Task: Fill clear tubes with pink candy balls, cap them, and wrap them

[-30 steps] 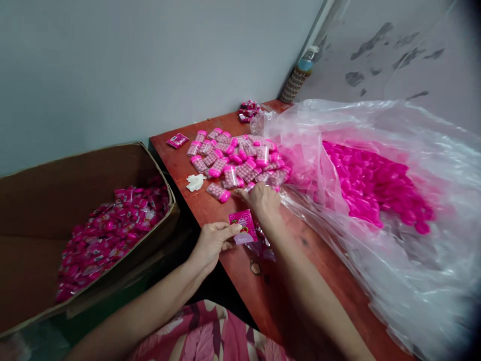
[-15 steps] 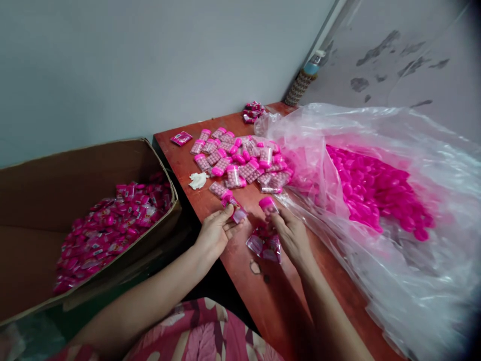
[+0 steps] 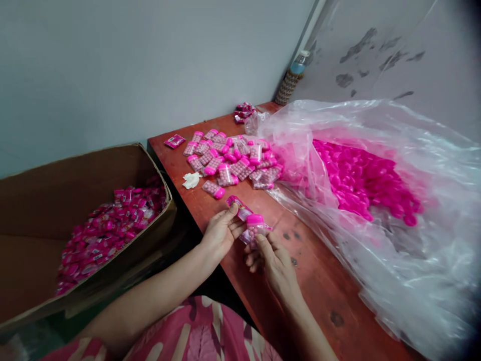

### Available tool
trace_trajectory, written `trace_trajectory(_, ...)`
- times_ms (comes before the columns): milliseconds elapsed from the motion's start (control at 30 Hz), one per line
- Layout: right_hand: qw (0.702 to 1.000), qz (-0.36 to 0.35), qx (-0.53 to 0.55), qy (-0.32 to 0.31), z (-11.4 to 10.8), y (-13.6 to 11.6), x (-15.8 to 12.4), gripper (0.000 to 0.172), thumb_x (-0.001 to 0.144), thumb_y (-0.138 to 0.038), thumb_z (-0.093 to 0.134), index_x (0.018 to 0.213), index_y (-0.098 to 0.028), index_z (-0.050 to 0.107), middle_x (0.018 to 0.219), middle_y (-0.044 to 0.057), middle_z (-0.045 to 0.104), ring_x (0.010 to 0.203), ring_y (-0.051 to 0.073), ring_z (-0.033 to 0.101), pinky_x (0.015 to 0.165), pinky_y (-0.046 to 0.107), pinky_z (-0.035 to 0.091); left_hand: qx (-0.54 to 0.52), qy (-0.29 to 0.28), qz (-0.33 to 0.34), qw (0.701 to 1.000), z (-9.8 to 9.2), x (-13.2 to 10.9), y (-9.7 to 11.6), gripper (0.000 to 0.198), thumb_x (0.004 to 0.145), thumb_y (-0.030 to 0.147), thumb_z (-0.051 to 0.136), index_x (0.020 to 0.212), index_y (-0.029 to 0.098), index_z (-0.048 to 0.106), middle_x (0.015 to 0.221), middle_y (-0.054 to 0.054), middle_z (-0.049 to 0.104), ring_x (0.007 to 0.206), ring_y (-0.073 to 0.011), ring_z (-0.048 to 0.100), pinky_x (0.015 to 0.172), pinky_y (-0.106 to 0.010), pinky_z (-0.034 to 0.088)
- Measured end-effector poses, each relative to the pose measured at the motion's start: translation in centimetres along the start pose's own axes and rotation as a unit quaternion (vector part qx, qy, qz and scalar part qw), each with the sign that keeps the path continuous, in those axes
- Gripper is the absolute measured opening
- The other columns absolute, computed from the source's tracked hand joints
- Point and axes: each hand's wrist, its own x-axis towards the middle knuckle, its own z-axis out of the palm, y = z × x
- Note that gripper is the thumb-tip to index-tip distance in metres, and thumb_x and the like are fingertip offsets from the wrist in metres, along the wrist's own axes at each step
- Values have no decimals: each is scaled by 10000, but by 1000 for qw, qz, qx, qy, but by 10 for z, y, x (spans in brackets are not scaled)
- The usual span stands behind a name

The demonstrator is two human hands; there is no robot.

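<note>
My left hand pinches a shiny pink printed wrapper between thumb and fingers, over the table's front edge. Close to its right, my right hand grips a small clear container with a pink cap, small balls showing inside. The container overlaps the wrapper, and whether they touch is hard to tell. Behind the hands, many similar capped containers lie in a loose pile, with a single one a little nearer.
A cardboard box on the left holds pink wrapped packets. On the red table are a large clear bag of pink pieces, white crumpled scrap, a flat packet and, at the back corner, a bottle.
My right hand has brought the container left and down, up to the wrapper in my left hand. The wrappers that lay beside my right hand no longer show on the table. The view has shifted slightly.
</note>
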Motion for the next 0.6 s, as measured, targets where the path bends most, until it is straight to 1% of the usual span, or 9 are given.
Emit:
trace_trajectory(233,999,7,34,-14,6,0,1,317,795,-489,546,831,-182,478,671,-7,617,430,93,554,360,185,424,3,-26,6,1000,0,2,-1,108,765,193,665,785,112,597,724,-48,668,646,-137,645,665,-262,549)
trace_trajectory(400,998,6,55,-9,8,4,5,301,806,-473,541,842,-181,479,671,-6,614,462,97,571,388,186,450,26,-53,5,998,-1,2,1,144,746,213,686,793,106,603,725,-54,664,649,-139,639,653,-255,541)
trace_trajectory(500,999,-10,40,-2,9,7,6,291,820,-465,528,891,-188,470,692,-12,610,468,92,572,402,186,461,52,-72,2,996,0,2,6,164,716,208,712,762,93,605,706,-59,656,633,-141,634,623,-245,533)
trace_trajectory(600,1000,-12,14,-8,10,7,6,312,818,-473,525,946,-194,467,692,-20,602,461,91,570,401,186,464,80,-87,7,993,1,1,11,200,683,221,739,754,83,613,693,-61,652,595,-135,621,573,-227,520)
